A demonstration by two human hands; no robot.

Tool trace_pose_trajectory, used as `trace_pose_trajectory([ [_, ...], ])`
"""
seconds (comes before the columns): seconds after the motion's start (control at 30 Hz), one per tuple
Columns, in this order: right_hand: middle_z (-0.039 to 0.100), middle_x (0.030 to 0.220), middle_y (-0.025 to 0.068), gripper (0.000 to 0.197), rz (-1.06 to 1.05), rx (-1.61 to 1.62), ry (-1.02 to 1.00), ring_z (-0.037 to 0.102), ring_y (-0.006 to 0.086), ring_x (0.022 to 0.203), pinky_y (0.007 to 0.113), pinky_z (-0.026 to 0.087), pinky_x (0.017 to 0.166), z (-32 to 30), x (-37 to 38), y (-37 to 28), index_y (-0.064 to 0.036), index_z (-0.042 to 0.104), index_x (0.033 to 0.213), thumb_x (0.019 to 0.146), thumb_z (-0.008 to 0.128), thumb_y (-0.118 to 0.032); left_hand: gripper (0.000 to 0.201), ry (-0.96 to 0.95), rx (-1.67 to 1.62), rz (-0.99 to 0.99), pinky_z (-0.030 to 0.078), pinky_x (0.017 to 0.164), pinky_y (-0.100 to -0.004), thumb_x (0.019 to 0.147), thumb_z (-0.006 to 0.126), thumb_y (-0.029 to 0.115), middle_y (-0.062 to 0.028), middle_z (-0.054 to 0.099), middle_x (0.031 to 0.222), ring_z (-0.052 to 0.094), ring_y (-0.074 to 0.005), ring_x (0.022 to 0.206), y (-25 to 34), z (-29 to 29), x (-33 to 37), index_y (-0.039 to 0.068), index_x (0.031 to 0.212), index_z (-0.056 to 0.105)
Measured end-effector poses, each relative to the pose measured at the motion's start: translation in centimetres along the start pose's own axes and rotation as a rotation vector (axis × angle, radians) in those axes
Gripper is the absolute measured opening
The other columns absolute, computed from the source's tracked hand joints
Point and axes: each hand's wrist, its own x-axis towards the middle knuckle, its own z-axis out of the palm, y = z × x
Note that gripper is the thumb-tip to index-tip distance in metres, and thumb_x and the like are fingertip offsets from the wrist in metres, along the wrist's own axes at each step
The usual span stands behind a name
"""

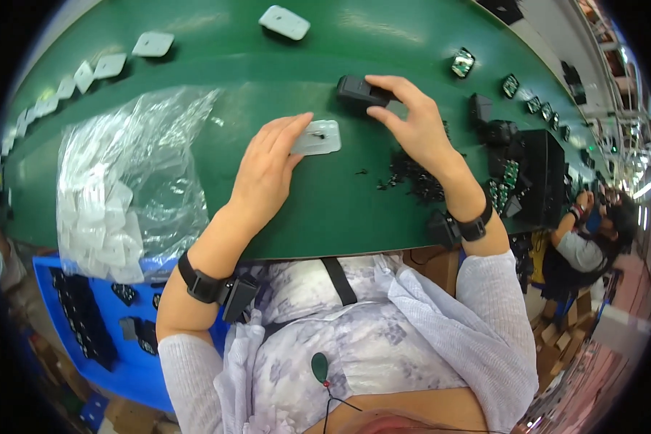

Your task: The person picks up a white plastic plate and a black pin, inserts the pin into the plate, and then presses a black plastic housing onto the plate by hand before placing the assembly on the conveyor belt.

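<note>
My right hand (419, 119) grips a small black plastic box (354, 91) by its right end, between thumb and fingers. To the left, my left hand (267, 163) has its fingers and thumb around the left end of a pale, rounded plastic plate (326, 136). Small dark parts show on the face of that plate. The box is just beyond the plate and to its right, apart from it. On the green table (325, 210), a pile of small black parts (412, 177) lies near my right wrist, with one loose piece (362, 172) beside it.
A clear plastic bag (166, 137) of pale plates lies at left, above a blue bin (134, 369) holding black parts. More pale plates (152, 44) line the far left edge. Circuit boards (463, 63) and a black box (542, 177) stand at right. Another person (586, 242) sits far right.
</note>
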Motion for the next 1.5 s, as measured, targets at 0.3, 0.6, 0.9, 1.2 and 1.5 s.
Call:
trace_pose_trajectory([
  [0.3,0.063,0.116,0.0116,0.045,-0.227,0.085,-0.219,0.059,0.03,0.106,0.037,0.049,0.091,2.7,-0.3,-4.1,-0.0055,0.061,0.118,0.074,0.069,0.001,0.048,0.026,-0.061,-0.057,0.049,0.095,-0.0374,0.079,0.048,-0.013,-0.0146,0.06,0.123,0.057,-0.031,0.114,-0.4,-1.4,-0.4,0.005,0.123,0.058],
  [0.6,0.063,0.115,0.0106,0.045,-0.252,0.021,-0.26,0.06,0.029,0.104,0.036,0.05,0.087,3.2,-0.5,-4.7,-0.006,0.061,0.118,0.075,0.069,-0.001,0.047,-0.042,0.093,-0.041,0.047,0.098,-0.0366,0.078,0.048,-0.01,-0.0107,0.06,0.125,0.056,-0.0281,0.118,-0.4,-1.6,-1.1,0.003,0.122,0.059],
  [0.9,0.063,0.115,0.0107,0.043,-0.24,-0.015,-0.193,0.061,0.0279,0.102,0.035,0.05,0.085,3.7,-0.7,-4.3,-0.0065,0.064,0.117,0.075,0.067,0.003,0.046,-0.119,0.432,0.028,0.043,0.102,-0.0376,0.082,0.052,0.005,-0.0093,0.055,0.133,0.053,-0.0259,0.122,0.4,-1.0,-1.4,0.003,0.128,0.055],
  [1.2,0.064,0.115,0.0064,0.037,0.099,0.441,-0.416,0.06,0.0161,0.103,0.03,0.048,0.089,2.3,2.1,-3.6,-0.0035,0.061,0.12,0.084,0.066,-0.008,0.046,0.061,0.496,0.042,0.047,0.09,-0.0371,0.073,0.07,0.011,-0.0103,0.063,0.115,0.059,-0.0259,0.107,-0.4,0.1,0.0,0.002,0.117,0.059],
  [1.5,0.058,0.119,0.0092,0.05,0.279,0.927,-0.239,0.055,0.0146,0.108,0.028,0.044,0.093,3.7,-0.8,-5.0,-0.0005,0.044,0.134,0.091,0.064,-0.017,0.033,0.068,-0.605,-0.571,0.046,0.063,-0.0242,0.092,0.065,0.027,-0.0055,0.067,0.08,0.057,-0.0079,0.07,1.7,-0.3,-0.8,-0.004,0.105,0.064],
])
